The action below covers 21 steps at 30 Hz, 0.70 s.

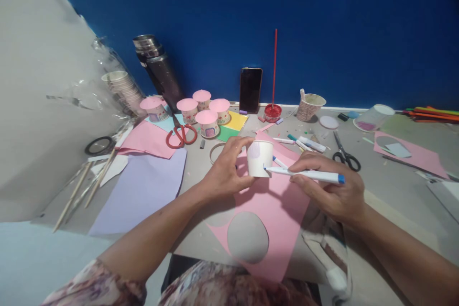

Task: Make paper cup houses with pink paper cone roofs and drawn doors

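Note:
A small white paper cup (260,160) with a pale purple patch on its side is held between the thumb and fingers of my left hand (229,167). My right hand (330,186) grips a white felt-tip pen (311,175) with a blue end. Its tip meets the cup's side low on the right, where a small blue mark shows. Beneath both hands lies a pink paper sheet (279,244) with a round hole cut in it.
Several decorated cups with pink paper tops (207,117) stand at the back left, near red-handled scissors (181,136) and a dark flask (161,71). A phone (250,90) leans on the blue wall. Black scissors (344,153) and markers (311,144) lie to the right.

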{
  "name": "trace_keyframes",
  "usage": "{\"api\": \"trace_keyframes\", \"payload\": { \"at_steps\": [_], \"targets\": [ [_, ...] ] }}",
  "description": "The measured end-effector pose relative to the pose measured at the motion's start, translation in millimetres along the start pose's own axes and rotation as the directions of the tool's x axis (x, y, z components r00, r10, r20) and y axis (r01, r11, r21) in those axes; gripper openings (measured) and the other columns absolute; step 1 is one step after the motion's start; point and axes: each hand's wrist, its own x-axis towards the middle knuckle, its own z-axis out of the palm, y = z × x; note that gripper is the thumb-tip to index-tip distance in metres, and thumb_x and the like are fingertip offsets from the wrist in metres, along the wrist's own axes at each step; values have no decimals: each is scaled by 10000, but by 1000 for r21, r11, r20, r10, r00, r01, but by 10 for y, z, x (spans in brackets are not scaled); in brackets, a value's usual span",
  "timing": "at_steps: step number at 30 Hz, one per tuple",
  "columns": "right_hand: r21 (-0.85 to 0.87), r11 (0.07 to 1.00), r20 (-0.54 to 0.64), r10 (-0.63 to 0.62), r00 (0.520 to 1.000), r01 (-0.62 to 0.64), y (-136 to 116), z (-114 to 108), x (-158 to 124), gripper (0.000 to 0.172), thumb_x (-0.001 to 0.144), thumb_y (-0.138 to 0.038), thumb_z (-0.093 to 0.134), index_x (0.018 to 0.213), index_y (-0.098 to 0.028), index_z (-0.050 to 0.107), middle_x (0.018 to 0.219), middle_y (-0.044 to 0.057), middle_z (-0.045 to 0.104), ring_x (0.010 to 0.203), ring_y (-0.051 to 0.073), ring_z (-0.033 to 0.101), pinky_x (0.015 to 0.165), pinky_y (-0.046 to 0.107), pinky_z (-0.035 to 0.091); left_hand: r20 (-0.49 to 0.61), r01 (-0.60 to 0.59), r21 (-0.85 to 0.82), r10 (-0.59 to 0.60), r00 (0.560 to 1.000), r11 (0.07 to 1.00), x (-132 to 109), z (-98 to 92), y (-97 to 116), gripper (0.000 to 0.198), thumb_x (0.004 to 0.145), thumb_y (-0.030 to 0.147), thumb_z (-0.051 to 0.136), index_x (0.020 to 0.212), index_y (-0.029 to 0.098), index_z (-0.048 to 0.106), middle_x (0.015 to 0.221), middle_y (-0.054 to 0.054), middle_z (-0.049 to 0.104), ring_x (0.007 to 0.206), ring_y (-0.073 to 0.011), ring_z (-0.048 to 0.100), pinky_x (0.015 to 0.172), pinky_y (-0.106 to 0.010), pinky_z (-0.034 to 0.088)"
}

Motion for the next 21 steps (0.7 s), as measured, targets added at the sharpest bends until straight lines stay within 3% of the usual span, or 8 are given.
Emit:
{"api": "trace_keyframes", "payload": {
  "at_steps": [11,17,21],
  "targets": [
    [61,998,15,-7,1000,6,-17,-4,31,161,905,-92,680,989,-225,715,782,13,741,655,171,674,636,309,539,-13,-33,43,34,999,999,20,-9,21,648,784,246,803,1373,261,535,1385,-112,579,1283,-293,572,1031,-475,579],
    [25,999,-67,22,998,-20,16,14,-21,190,895,-85,713,1010,-234,733,856,22,778,736,188,717,712,317,574,-6,6,-5,-6,1000,1000,2,1,13,707,752,176,784,1402,284,528,1443,-105,548,1319,-293,567,970,-421,614],
    [6,1000,-59,23,998,-23,5,9,-7,178,892,-90,718,992,-235,741,852,19,789,728,184,728,705,304,583,-4,-10,15,10,1000,1000,-8,14,-7,729,734,138,770,1409,277,532,1441,-109,560,1324,-299,571,1015,-442,595]
  ]
}}
